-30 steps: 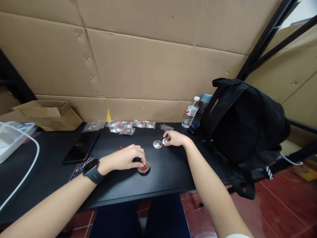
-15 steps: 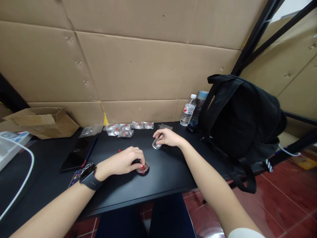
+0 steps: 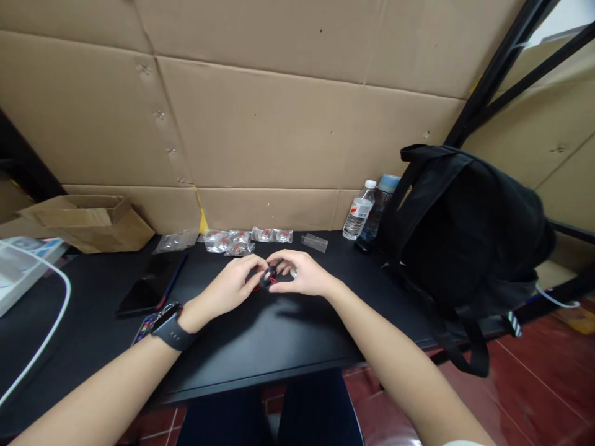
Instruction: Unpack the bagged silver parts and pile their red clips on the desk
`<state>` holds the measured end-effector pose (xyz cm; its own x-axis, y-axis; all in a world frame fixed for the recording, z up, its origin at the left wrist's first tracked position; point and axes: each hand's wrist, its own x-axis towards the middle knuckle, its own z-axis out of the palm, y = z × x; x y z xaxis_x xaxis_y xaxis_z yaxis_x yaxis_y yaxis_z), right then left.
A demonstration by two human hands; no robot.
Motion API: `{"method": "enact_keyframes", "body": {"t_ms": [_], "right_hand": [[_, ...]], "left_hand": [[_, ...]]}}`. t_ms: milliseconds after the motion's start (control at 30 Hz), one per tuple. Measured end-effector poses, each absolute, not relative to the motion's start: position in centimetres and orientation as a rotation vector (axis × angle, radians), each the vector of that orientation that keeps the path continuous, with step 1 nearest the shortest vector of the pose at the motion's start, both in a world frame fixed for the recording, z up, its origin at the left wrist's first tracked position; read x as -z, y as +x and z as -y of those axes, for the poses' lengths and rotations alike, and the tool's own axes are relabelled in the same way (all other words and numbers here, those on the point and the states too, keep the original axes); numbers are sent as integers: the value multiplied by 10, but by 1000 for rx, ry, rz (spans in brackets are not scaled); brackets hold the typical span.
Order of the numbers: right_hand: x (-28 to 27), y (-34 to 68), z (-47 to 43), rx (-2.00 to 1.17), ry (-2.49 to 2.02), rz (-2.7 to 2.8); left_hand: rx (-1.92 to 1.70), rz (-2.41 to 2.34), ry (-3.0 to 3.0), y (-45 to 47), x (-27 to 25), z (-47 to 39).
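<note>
Just above the black tabletop, a small round dark disc with red bits [image 3: 268, 277] is between my two hands. My left hand [image 3: 235, 279], with a dark watch on the wrist, pinches its left side between thumb and fingers. My right hand [image 3: 304, 274] curves around its right side, thumb at the lower edge and fingertips at the upper edge. A silvery round piece [image 3: 293, 272] shows partly behind the right fingers; whether they touch it I cannot tell. A bit of red peeks out under the left fingertips.
Small clear packets with red-and-silver pieces [image 3: 216, 240] lie along the cardboard wall, beside a clear bag [image 3: 316, 242]. Left are a dark tablet [image 3: 149, 285], a paper bag [image 3: 111, 226] and a white cable [image 3: 65, 310]. Right stand a water bottle [image 3: 359, 214] and a black backpack [image 3: 474, 229].
My left hand has lifted the disc off the table and moved it away from the front edge. My right hand has left the silvery piece and come left to the disc.
</note>
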<state>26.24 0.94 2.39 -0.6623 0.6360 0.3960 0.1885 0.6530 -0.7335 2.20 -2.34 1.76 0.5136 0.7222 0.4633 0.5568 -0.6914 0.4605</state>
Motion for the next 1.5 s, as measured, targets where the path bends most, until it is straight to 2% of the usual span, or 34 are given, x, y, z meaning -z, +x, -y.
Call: {"method": "enact_keyframes", "body": {"t_ms": [367, 700, 1000, 1133, 1300, 1500], "right_hand": [[-21, 242, 5, -549, -567, 2138], [-21, 233, 16, -556, -749, 2128], [-28, 244, 10, -534, -776, 2067], [-32, 268, -10, -559, -859, 2100], [-31, 302, -35, -379, -1054, 2240], [-23, 307, -44, -442, -1112, 2442]], "left_hand": [[-1041, -1114, 2402, 30, -13, 23], [-1127, -1198, 2383, 33, -19, 26], [-1030, -1251, 2547, 19, -21, 16], [-835, -1223, 2578, -4, -14, -3], [-641, -1190, 2569, -17, -9, -11], [-567, -1121, 2633, -16, -13, -4]]}}
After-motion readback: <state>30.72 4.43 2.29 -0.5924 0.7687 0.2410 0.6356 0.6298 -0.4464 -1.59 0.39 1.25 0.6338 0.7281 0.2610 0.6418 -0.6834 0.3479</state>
